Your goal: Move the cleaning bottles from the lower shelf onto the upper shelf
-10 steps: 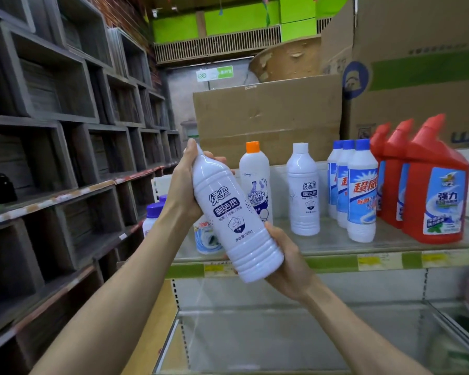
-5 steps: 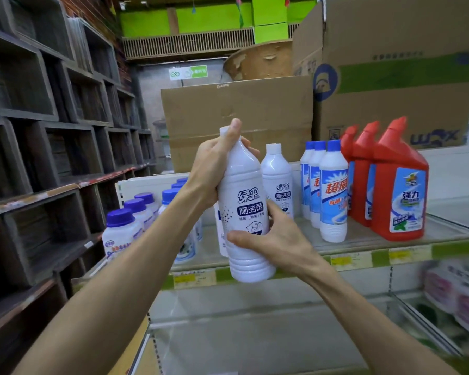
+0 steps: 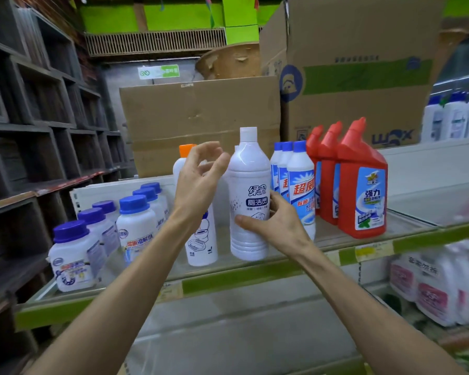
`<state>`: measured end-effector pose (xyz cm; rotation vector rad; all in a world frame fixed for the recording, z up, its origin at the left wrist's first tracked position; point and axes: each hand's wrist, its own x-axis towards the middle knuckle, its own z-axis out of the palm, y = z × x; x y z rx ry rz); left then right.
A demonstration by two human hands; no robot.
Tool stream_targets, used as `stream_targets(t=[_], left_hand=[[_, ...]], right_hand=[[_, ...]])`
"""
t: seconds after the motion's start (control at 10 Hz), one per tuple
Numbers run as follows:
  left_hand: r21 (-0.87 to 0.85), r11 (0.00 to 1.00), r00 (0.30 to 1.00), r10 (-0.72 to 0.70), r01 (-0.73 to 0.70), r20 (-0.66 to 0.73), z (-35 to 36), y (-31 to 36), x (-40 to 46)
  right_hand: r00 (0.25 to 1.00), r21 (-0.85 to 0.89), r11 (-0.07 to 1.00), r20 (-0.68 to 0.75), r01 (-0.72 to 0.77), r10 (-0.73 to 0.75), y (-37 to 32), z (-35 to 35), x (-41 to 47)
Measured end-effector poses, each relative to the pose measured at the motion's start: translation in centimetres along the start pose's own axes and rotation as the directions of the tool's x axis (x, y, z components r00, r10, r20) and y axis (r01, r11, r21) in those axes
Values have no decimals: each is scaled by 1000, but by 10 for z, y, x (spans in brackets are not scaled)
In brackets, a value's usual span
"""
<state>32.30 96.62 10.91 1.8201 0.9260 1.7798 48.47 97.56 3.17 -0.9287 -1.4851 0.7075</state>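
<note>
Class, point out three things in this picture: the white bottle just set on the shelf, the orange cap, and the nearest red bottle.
white bottle (image 3: 249, 228): head view, lower body.
orange cap (image 3: 186, 150): head view, cap side.
nearest red bottle (image 3: 348, 190): head view, red body left of label.

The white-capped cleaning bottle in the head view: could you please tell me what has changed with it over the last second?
The white-capped cleaning bottle went from tilted in both hands to upright on the upper shelf, beside the blue-capped bottles. The left hand has let go of its neck; the right hand still grips its lower body. The red bottles stayed put.
</note>
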Motion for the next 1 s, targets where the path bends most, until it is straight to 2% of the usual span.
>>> stream_targets(t=[0.2, 0.4, 0.7, 0.9, 1.0], left_hand=[[16, 1000, 999, -24, 25, -42, -4, -24, -35], [48, 998, 999, -32, 31, 11, -7, -45, -78], [-23, 996, 996, -85, 85, -11, 3, -50, -92], [-63, 989, 988, -135, 130, -77, 16, -47, -112], [-55, 985, 981, -171, 166, -94, 20, -47, -129]], right_hand=[[996, -94, 996, -87, 3, -11, 29, -4, 19], [997, -131, 991, -81, -4, -7, 51, -1, 28], [997, -131, 991, -76, 9, -19, 46, 5, 24], [994, -153, 987, -99, 39, -55, 50, 8, 21], [996, -136, 990, -67, 45, -54, 45, 4, 20]])
